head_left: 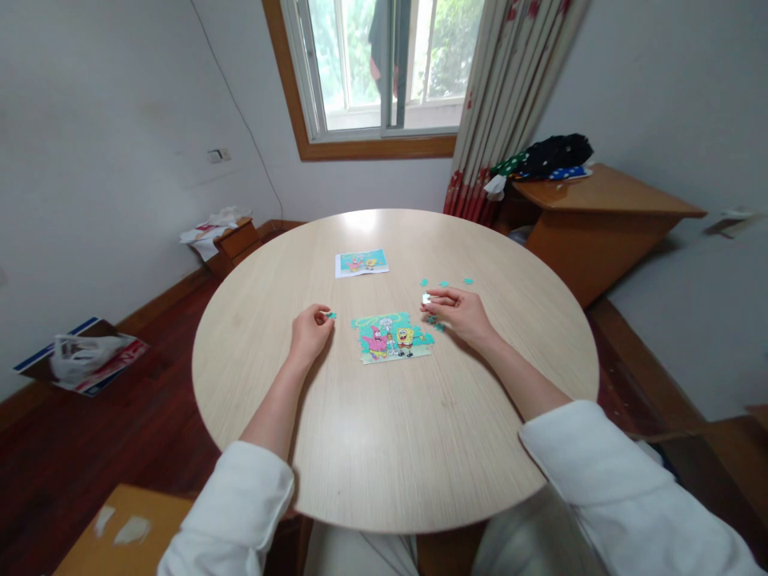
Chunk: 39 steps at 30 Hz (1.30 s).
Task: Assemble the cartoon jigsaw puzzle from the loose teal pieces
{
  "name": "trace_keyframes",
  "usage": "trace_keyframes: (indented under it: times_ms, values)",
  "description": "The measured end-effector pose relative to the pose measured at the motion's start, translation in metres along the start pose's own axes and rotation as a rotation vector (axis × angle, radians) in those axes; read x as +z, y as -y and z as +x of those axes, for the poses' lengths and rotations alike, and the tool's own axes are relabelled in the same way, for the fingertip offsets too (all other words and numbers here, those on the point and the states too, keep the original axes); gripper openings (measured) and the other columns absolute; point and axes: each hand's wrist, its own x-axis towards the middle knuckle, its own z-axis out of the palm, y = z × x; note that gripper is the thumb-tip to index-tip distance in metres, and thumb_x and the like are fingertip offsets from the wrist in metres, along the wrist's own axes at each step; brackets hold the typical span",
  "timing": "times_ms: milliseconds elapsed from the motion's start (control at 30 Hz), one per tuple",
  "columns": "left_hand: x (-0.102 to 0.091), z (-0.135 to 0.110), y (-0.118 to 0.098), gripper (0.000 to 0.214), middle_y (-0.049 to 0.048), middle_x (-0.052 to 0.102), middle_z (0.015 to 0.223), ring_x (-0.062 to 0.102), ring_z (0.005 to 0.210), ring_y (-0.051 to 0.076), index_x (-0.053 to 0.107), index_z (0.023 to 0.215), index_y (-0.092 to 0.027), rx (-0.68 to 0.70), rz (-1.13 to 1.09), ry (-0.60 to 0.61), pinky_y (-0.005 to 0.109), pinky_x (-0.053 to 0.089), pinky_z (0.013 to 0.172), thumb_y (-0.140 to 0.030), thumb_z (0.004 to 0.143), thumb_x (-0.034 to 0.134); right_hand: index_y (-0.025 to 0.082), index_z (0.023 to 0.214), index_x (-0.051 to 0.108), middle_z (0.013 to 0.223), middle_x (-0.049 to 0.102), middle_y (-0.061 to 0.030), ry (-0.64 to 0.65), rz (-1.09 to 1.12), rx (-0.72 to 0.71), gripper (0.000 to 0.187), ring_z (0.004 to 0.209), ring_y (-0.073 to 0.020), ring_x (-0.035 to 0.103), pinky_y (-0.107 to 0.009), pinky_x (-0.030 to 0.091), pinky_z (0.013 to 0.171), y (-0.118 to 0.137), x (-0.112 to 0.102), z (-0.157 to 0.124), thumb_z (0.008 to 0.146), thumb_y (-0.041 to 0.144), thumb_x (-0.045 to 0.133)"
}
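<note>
A partly joined cartoon jigsaw puzzle (pixel 390 340) lies on the round table between my hands, its outline uneven at the sides. My left hand (pixel 310 332) is closed at the left of it, pinching a small teal puzzle piece (pixel 332 315) between thumb and fingers. On the right, my right hand (pixel 459 312) pinches another puzzle piece (pixel 426 298), which shows a whitish face. Loose teal pieces (pixel 439 326) lie under and beside the right hand. Beyond that hand sit a few more loose pieces (pixel 444 284). A printed reference picture (pixel 362 263) with the same characters rests farther back.
The pale round table (pixel 372 448) fills the middle. Behind it are a window (pixel 390 72) and a patterned curtain (pixel 504 88). A wooden desk (pixel 606 200) with piled cloth stands at the right. A small wooden cabinet (pixel 237 240) is at the left, and a wooden stool (pixel 120 536) is at lower left.
</note>
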Motion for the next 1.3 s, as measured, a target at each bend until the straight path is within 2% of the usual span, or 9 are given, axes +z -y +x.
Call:
trace_keyframes:
  times_ms: [133, 233, 400, 633, 800, 967, 1067, 1300]
  values:
    - [-0.002, 0.0, -0.004, 0.02, 0.001, 0.061, 0.064, 0.052, 0.057, 0.012, 0.067, 0.081, -0.013, 0.017, -0.057, -0.063, 0.025, 0.04, 0.061, -0.023, 0.066, 0.058, 0.017, 0.079, 0.069, 0.069, 0.069, -0.0045, -0.018, -0.043, -0.049, 0.04, 0.067, -0.0188, 0.067, -0.038, 0.055, 0.071, -0.002, 0.003, 0.0, 0.048, 0.038, 0.083]
    - [-0.002, -0.001, -0.007, 0.019, 0.002, 0.062, 0.065, 0.051, 0.057, 0.012, 0.067, 0.077, -0.014, 0.046, -0.188, -0.089, 0.025, 0.04, 0.059, -0.028, 0.067, 0.059, 0.018, 0.08, 0.07, 0.072, 0.07, -0.0044, -0.028, -0.083, -0.091, 0.037, 0.069, -0.0183, 0.066, -0.038, 0.054, 0.073, -0.003, 0.009, -0.003, 0.049, 0.036, 0.082]
    - [0.0, -0.007, -0.02, 0.023, 0.0049, 0.066, 0.071, 0.057, 0.065, 0.014, 0.067, 0.073, -0.013, 0.02, -0.475, 0.018, 0.027, 0.044, 0.063, -0.034, 0.064, 0.066, 0.017, 0.08, 0.072, 0.078, 0.07, -0.0053, -0.018, -0.147, -0.193, 0.031, 0.07, -0.0166, 0.064, -0.035, 0.053, 0.07, -0.001, 0.024, -0.011, 0.056, 0.035, 0.078]
    - [0.006, -0.021, -0.04, 0.031, 0.0077, 0.069, 0.08, 0.062, 0.075, 0.017, 0.069, 0.077, -0.013, 0.0, -0.686, 0.245, 0.031, 0.048, 0.073, -0.035, 0.057, 0.076, 0.018, 0.079, 0.071, 0.069, 0.067, -0.002, 0.028, -0.273, -0.307, 0.022, 0.063, -0.0128, 0.056, -0.029, 0.046, 0.063, 0.006, 0.047, -0.027, 0.064, 0.034, 0.073]
    - [0.008, -0.027, -0.043, 0.043, 0.0099, 0.071, 0.086, 0.063, 0.077, 0.018, 0.071, 0.089, -0.013, -0.001, -0.699, 0.414, 0.034, 0.049, 0.075, -0.036, 0.055, 0.079, 0.019, 0.077, 0.071, 0.071, 0.067, -0.0025, 0.099, -0.346, -0.341, 0.018, 0.067, -0.0138, 0.057, -0.029, 0.043, 0.065, 0.007, 0.059, -0.034, 0.067, 0.034, 0.071]
    - [0.007, -0.028, -0.045, 0.043, 0.0105, 0.071, 0.084, 0.063, 0.074, 0.019, 0.072, 0.088, -0.011, 0.033, -0.666, 0.499, 0.033, 0.048, 0.073, -0.036, 0.054, 0.079, 0.019, 0.076, 0.07, 0.072, 0.066, -0.0024, 0.15, -0.398, -0.355, 0.016, 0.07, -0.0141, 0.056, -0.028, 0.041, 0.065, 0.003, 0.063, -0.037, 0.069, 0.033, 0.069]
    - [0.006, -0.028, -0.045, 0.04, 0.0101, 0.071, 0.08, 0.063, 0.072, 0.019, 0.072, 0.087, -0.011, 0.041, -0.653, 0.523, 0.032, 0.048, 0.071, -0.035, 0.056, 0.078, 0.018, 0.077, 0.069, 0.072, 0.066, -0.0019, 0.156, -0.414, -0.361, 0.013, 0.069, -0.0136, 0.056, -0.027, 0.041, 0.065, 0.0, 0.063, -0.036, 0.069, 0.03, 0.07]
    - [0.006, -0.029, -0.045, 0.037, 0.0073, 0.07, 0.075, 0.062, 0.067, 0.016, 0.07, 0.081, -0.011, 0.015, -0.683, 0.496, 0.03, 0.049, 0.068, -0.031, 0.052, 0.079, 0.02, 0.081, 0.07, 0.075, 0.066, -0.0009, 0.173, -0.434, -0.385, 0.013, 0.071, -0.0134, 0.057, -0.027, 0.043, 0.067, -0.001, 0.063, -0.036, 0.068, 0.02, 0.069]
